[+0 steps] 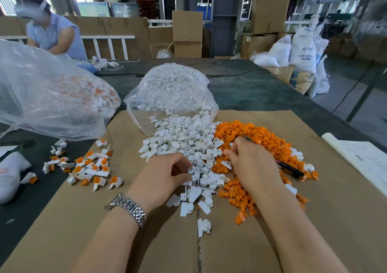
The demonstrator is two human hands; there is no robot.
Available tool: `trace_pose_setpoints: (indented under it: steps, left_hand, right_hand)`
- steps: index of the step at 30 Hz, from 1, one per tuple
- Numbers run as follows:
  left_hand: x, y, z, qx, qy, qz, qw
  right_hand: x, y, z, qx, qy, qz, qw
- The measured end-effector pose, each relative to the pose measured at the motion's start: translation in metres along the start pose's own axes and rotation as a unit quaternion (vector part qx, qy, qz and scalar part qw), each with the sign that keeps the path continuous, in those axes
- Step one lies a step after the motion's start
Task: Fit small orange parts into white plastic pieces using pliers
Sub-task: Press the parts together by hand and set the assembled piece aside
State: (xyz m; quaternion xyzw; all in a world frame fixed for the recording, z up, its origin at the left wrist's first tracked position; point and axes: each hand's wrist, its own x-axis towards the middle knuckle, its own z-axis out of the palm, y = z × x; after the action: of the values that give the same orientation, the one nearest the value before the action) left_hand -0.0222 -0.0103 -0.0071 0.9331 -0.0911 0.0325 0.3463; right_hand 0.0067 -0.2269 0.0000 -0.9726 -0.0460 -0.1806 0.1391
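Pliers [290, 167] in right hand [254, 164], left hand [167, 173] among white pieces [188, 138]

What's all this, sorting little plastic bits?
A person is fitting orange parts into white pieces. The left hand picks at the white pile; the right hand holds pliers over the orange pile. Finished pieces lie to the left on the cardboard.

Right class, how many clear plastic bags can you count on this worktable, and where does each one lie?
2. One large clear bag sits at the left, holding white-and-orange pieces. The other bag lies at centre, spilling white pieces onto the cardboard. None looks hidden.
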Motion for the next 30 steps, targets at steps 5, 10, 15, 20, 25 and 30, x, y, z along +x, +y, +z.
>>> trace_pose_setpoints:
  steps: [5, 10, 15, 20, 25, 30]
  left_hand:
    - [-0.003, -0.009, -0.008, -0.013, -0.012, -0.001, 1.0]
    - [-0.004, -0.009, -0.006, 0.027, -0.026, -0.005, 0.999]
    - [-0.002, -0.001, 0.0, 0.076, 0.006, 0.004, 0.997]
    - [-0.002, 0.002, 0.001, 0.101, 0.044, 0.019, 0.994]
    - [-0.006, 0.002, -0.004, 0.046, 0.11, 0.015, 0.993]
    - [-0.011, 0.012, -0.002, 0.075, 0.153, 0.115, 0.979]
  right_hand:
    - [0.002, -0.002, -0.002, 0.092, 0.039, 0.02, 0.995]
    - [-0.001, -0.005, -0.003, 0.153, 0.032, -0.007, 0.988]
    - [0.0, -0.004, -0.002, 0.193, 0.015, -0.019, 0.981]
    - [-0.002, -0.008, -0.004, 0.285, 0.006, -0.008, 0.959]
    - [-0.004, -0.012, -0.008, 0.411, -0.06, -0.01, 0.91]
    - [-0.005, -0.013, -0.012, 0.44, -0.108, -0.022, 0.891]
